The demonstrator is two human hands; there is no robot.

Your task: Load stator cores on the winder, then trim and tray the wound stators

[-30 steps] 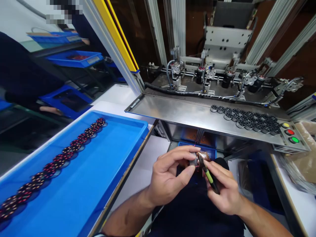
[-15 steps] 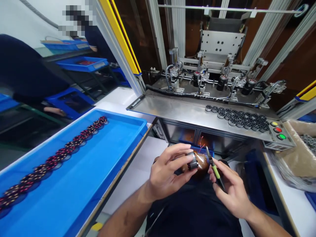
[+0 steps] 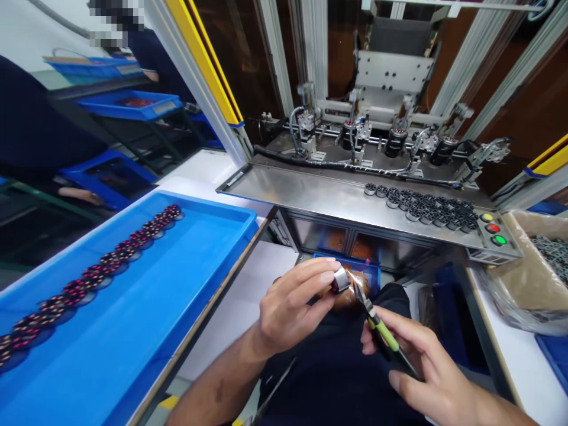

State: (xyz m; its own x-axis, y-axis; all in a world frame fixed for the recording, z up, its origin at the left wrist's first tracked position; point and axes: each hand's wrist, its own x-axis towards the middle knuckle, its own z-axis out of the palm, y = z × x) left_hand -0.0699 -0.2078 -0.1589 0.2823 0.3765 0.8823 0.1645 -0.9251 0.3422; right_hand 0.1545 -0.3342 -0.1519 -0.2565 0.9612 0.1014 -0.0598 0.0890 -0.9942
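Observation:
In front of my lap, my left hand (image 3: 290, 307) pinches a small motor stator (image 3: 341, 279) between thumb and fingers, its silvery round side facing right. My right hand (image 3: 421, 361) is wrapped round a pair of cutting pliers (image 3: 385, 332) with green and black handles. The jaws of the pliers point up and left, just right of the stator; whether they touch a wire is too fine to tell. Below and behind the stator is a blue bin (image 3: 375, 278) with shiny brown plastic in it.
A blue tray (image 3: 186, 284) at left holds a long row of wound stators (image 3: 110, 260). Ahead stands a machine (image 3: 394, 136) with a metal ledge (image 3: 284, 189), several black parts (image 3: 426, 207) and coloured buttons (image 3: 492, 228). A lined box (image 3: 523, 296) is at right; co-workers sit at far left.
The pliers have moved left and tipped toward the stator, which has turned in my left hand. Red wires seen above it earlier no longer stand up there. The view has shifted slightly.

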